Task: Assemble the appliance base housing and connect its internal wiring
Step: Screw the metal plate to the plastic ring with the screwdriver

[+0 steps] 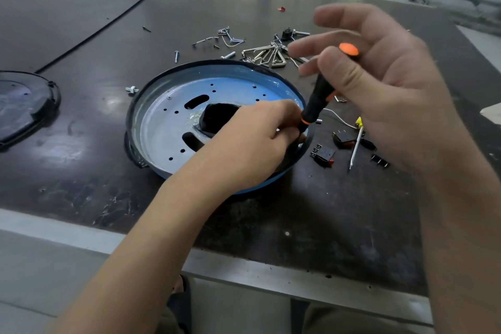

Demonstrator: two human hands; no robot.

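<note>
A round metal base plate [173,127] with a blue rim lies flat on the dark table [81,176], and the left hand [252,141] rests on its right side, fingers curled together and pinched around the lower end of a screwdriver [320,97] near the plate's rim; what the tip touches is hidden under those fingers. The screwdriver has a black handle with an orange cap and leans up and to the right from the left hand. The right hand [385,84] grips its upper handle between thumb and bent fingers, with the index and middle fingers spread loose above. Just left of the left hand, the plate shows a dark central opening, two slots and small holes. Beyond the right hand lie a bunch of hex keys [268,54] and scattered screws [227,38]. Below the right hand, on the table, sit black switches [324,156], a white wire [339,119] and a thin metal probe [355,148]. Far left of both hands lies a black cover [24,106].
</note>
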